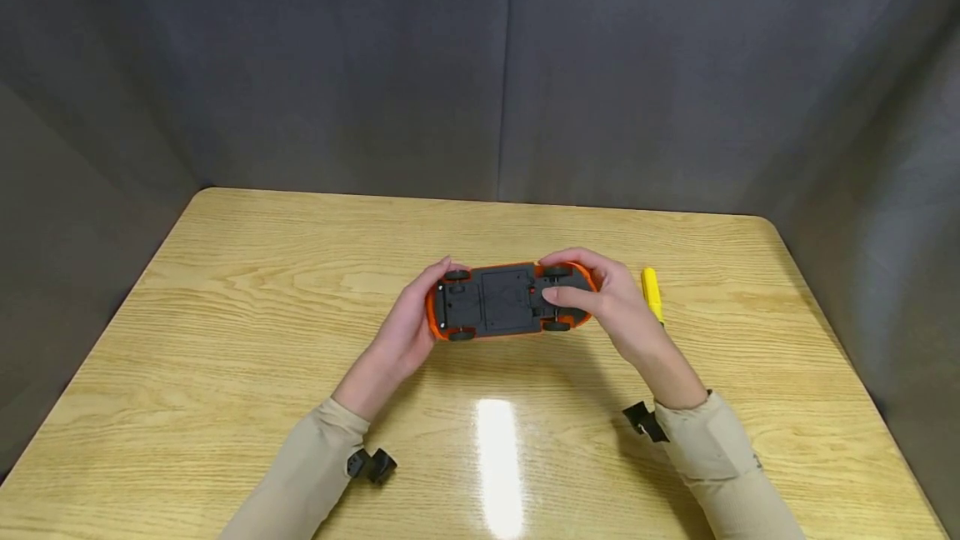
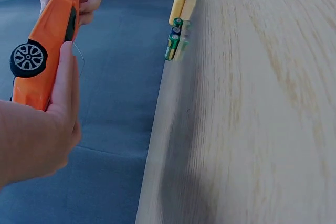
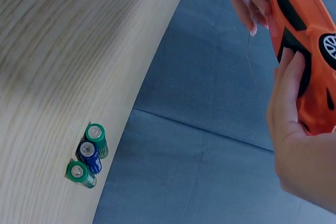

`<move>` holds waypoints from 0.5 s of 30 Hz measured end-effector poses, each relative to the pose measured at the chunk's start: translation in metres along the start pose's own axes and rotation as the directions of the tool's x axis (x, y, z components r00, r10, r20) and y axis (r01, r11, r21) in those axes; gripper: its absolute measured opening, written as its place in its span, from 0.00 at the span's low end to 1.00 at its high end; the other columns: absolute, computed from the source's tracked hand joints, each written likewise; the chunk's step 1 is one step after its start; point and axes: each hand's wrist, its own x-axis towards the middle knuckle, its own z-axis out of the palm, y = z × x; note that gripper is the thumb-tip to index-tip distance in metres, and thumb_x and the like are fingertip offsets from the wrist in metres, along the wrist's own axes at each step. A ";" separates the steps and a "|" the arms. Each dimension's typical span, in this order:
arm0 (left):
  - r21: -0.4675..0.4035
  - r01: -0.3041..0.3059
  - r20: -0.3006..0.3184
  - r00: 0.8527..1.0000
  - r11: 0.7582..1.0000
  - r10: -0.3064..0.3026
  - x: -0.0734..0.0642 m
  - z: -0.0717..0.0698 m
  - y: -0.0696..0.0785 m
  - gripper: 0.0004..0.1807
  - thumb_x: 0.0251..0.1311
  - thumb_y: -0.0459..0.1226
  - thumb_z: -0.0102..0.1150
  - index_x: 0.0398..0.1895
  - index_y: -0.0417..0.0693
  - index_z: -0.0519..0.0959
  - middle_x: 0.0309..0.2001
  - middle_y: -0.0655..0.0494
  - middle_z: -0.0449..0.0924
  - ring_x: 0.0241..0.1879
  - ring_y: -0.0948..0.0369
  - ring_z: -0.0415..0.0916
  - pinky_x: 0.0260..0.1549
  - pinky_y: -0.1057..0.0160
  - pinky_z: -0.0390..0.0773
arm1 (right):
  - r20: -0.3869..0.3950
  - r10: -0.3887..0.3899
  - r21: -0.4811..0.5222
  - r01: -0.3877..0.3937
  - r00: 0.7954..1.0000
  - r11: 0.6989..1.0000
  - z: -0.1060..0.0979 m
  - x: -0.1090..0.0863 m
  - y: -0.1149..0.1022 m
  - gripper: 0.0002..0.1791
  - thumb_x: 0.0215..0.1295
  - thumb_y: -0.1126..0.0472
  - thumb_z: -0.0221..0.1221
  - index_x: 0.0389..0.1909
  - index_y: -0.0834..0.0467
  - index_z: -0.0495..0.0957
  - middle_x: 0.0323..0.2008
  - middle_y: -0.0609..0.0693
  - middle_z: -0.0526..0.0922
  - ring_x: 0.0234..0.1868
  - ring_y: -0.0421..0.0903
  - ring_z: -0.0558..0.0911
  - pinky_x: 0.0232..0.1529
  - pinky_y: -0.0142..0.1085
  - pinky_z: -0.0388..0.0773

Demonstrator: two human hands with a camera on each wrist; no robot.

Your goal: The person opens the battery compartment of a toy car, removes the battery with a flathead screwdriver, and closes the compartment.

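Note:
An orange toy car [image 1: 510, 302] is held above the table with its dark underside facing the head camera. My left hand [image 1: 405, 327] grips its left end, with fingers behind the body. At the other end my right hand [image 1: 618, 307] holds the car, its thumb on the underside near the wheels. Fingers of the right hand press against the dark windscreen [image 3: 297, 51] in the right wrist view. From the car a thin wire [image 3: 249, 51] hangs down.
Three batteries [image 3: 90, 157], two green and one blue, stand together on the table; the car hides them in the head view. A yellow-handled screwdriver [image 1: 651, 292] lies beyond my right hand. Grey curtains [image 1: 337, 65] enclose the wooden table [image 1: 262, 273].

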 end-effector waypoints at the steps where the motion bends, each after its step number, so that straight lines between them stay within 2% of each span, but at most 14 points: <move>1: -0.011 0.007 0.000 1.000 1.000 -0.007 0.000 0.000 0.000 0.15 0.82 0.46 0.43 0.44 0.51 0.78 0.43 0.54 0.81 0.42 0.61 0.82 0.39 0.66 0.87 | -0.010 -0.002 0.015 0.003 1.000 1.000 0.000 0.000 0.000 0.22 0.65 0.69 0.66 0.60 0.67 0.78 0.53 0.59 0.80 0.45 0.50 0.86 0.43 0.39 0.90; 8: -0.039 0.008 0.063 0.998 0.999 -0.005 -0.001 -0.001 0.005 0.18 0.82 0.47 0.40 0.56 0.43 0.72 0.48 0.50 0.83 0.44 0.57 0.86 0.35 0.50 0.92 | -0.057 0.013 0.081 -0.009 0.998 0.997 0.001 0.002 0.000 0.21 0.67 0.70 0.64 0.59 0.68 0.77 0.58 0.57 0.75 0.46 0.45 0.83 0.45 0.33 0.88; 12: -0.026 0.020 0.095 0.995 0.999 -0.017 -0.001 -0.003 0.005 0.23 0.82 0.49 0.39 0.61 0.42 0.74 0.51 0.50 0.83 0.47 0.57 0.86 0.37 0.53 0.92 | -0.072 -0.003 0.078 0.008 0.997 0.997 0.000 0.002 0.001 0.22 0.65 0.72 0.65 0.61 0.66 0.77 0.60 0.54 0.75 0.47 0.45 0.82 0.44 0.33 0.87; 15: -0.018 0.082 0.175 0.982 0.996 -0.077 0.000 -0.005 0.003 0.26 0.82 0.50 0.40 0.66 0.41 0.73 0.53 0.49 0.82 0.49 0.55 0.84 0.40 0.53 0.91 | -0.076 -0.027 0.099 0.035 0.997 0.995 0.000 0.003 0.002 0.23 0.64 0.73 0.65 0.61 0.63 0.78 0.53 0.53 0.81 0.44 0.47 0.84 0.41 0.34 0.87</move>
